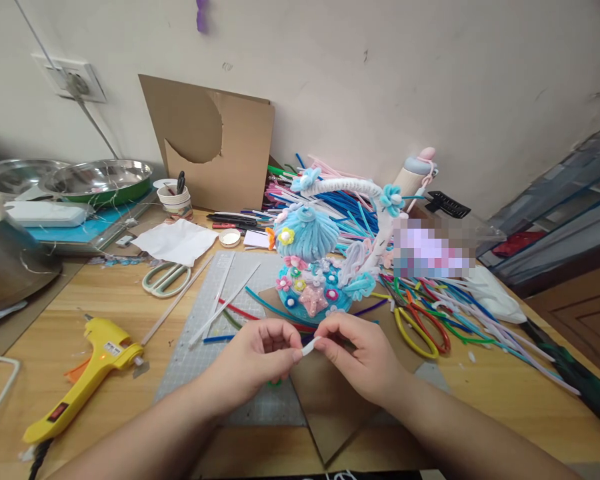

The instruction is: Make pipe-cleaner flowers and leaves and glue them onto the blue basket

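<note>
Both my hands pinch a short white pipe cleaner piece [309,347] between thumb and forefinger, one at each end. My left hand [260,350] has its other fingers curled, and so does my right hand [355,353]. Just beyond them stands a blue pipe cleaner ornament [307,233] with a shell-like dome, small flowers and a pink starfish [314,300] on its round base. A white arch [380,227] with blue flowers curves over its right side. Below my hands lies a cardboard sheet [325,420] on a grey cutting mat [180,367].
At the left lies a yellow glue gun [95,367]; behind it are pale-handled scissors [167,280] and a white tissue [176,241]. Red and yellow scissors [417,330] rest among loose pipe cleaners [470,320] at the right. Cut cardboard [245,147] leans on the wall.
</note>
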Demonstrator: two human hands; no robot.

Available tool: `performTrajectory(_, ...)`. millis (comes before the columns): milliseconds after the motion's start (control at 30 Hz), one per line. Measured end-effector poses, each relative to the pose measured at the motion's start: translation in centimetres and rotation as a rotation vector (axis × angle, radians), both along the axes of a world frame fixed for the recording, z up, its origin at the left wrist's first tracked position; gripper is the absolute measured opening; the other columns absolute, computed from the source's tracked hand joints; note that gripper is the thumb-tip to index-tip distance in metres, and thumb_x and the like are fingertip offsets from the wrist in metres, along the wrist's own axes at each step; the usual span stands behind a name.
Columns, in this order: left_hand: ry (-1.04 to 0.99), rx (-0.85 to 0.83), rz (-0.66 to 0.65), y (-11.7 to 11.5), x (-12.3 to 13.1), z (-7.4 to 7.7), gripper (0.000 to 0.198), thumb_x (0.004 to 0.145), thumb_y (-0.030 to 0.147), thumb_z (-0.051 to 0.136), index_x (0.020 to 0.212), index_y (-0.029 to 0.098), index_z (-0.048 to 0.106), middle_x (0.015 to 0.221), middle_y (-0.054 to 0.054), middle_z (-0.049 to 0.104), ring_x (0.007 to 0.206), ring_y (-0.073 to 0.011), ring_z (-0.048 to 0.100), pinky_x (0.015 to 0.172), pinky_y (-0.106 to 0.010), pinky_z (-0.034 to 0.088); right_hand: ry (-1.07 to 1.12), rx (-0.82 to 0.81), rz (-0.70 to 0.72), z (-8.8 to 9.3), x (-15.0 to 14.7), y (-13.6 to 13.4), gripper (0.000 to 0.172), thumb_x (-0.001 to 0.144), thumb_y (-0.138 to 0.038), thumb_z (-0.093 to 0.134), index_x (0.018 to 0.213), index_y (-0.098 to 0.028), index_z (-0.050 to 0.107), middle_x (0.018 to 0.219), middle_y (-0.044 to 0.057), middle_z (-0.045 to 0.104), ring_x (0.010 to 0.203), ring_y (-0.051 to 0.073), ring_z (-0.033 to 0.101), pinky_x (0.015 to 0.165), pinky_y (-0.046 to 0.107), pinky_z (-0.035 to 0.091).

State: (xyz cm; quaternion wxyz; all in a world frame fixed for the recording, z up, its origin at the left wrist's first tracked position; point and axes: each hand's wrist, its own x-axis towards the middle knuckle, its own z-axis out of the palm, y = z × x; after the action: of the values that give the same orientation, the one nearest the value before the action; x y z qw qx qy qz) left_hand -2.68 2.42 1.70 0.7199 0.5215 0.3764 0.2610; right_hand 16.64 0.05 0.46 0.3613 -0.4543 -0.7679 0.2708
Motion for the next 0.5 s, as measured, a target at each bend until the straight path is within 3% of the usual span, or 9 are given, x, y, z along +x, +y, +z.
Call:
performTrajectory(100, -0.022, 0.000, -0.012, 0.0, -0.1, -0.1, 0.023, 0.069, 0.033, 0.068, 0.071, 0.014, 0.057, 0.055, 0.006, 0.047, 0.046, -0.0045, 0.041, 0.046, -0.018, 0.031, 0.005, 0.019, -0.018, 0.0, -0.3, 0.1, 0.015, 0.091, -0.029, 0.050, 0.080, -0.019, 0.056, 0.070, 0.000, 0.057, 0.064, 0.012, 0.052, 0.059, 0.024, 0.040)
performTrajectory(200, -0.022, -0.009, 0.009, 0.1, -0.1, -0.4, 0.025, 0.070, 0.036, 0.068, 0.072, 0.014, 0.055, 0.054, 0.005, 0.048, 0.045, -0.0058, 0.042, 0.045, -0.019, 0.033, -0.105, 0.069, 0.125, 1.8, 0.7, 0.1, 0.014, 0.092, -0.024, 0.046, 0.084, -0.020, 0.057, 0.075, 0.003, 0.059, 0.069, 0.014, 0.053, 0.063, 0.027, 0.041)
performTrajectory(267, -0.025, 0.002, 0.042, 0.2, -0.1, -0.4, 0.027, 0.071, 0.039, 0.067, 0.077, 0.015, 0.056, 0.059, 0.004, 0.052, 0.047, -0.0070, 0.045, 0.046, -0.021, 0.035, -0.246, 0.060, 0.293, 3.7, 3.0, -0.2, 0.013, 0.091, -0.023, 0.048, 0.085, -0.022, 0.059, 0.076, 0.003, 0.060, 0.073, 0.016, 0.055, 0.066, 0.029, 0.042)
performTrajectory(333, -0.021, 0.027, 0.108, 0.2, -0.1, -0.3, 0.030, 0.072, 0.040, 0.066, 0.085, 0.015, 0.056, 0.069, 0.002, 0.055, 0.052, -0.0082, 0.049, 0.048, -0.022, 0.038, -0.281, -0.076, 0.346, 5.4, 6.8, -0.5, 0.015, 0.091, -0.023, 0.050, 0.082, -0.023, 0.061, 0.074, 0.003, 0.060, 0.071, 0.015, 0.056, 0.064, 0.027, 0.043)
performTrajectory(400, -0.009, 0.039, 0.165, 0.3, -0.1, -0.1, 0.031, 0.072, 0.040, 0.066, 0.088, 0.015, 0.057, 0.074, 0.001, 0.056, 0.056, -0.0089, 0.051, 0.050, -0.022, 0.039, -0.304, -0.184, 0.199, 6.0, 11.3, -0.5, 0.018, 0.091, -0.028, 0.050, 0.079, -0.023, 0.063, 0.072, 0.006, 0.061, 0.069, 0.015, 0.058, 0.062, 0.028, 0.044)
performTrajectory(467, -0.001, 0.033, 0.186, 0.2, -0.1, 0.0, 0.028, 0.072, 0.039, 0.065, 0.086, 0.015, 0.057, 0.071, 0.001, 0.056, 0.056, -0.0089, 0.050, 0.050, -0.022, 0.038, -0.351, -0.224, -0.135, 5.4, 15.7, 0.0, 0.015, 0.086, -0.033, 0.057, 0.081, -0.022, 0.067, 0.075, 0.008, 0.064, 0.069, 0.017, 0.059, 0.062, 0.031, 0.043)
performTrajectory(500, 0.000, 0.026, 0.182, 0.2, -0.1, 0.1, 0.027, 0.073, 0.038, 0.065, 0.084, 0.015, 0.057, 0.070, 0.001, 0.056, 0.056, -0.0089, 0.050, 0.051, -0.023, 0.038, -0.414, -0.259, -0.373, 4.7, 17.5, 0.4, 0.012, 0.083, -0.030, 0.061, 0.081, -0.021, 0.068, 0.076, 0.008, 0.065, 0.067, 0.017, 0.058, 0.060, 0.031, 0.042)
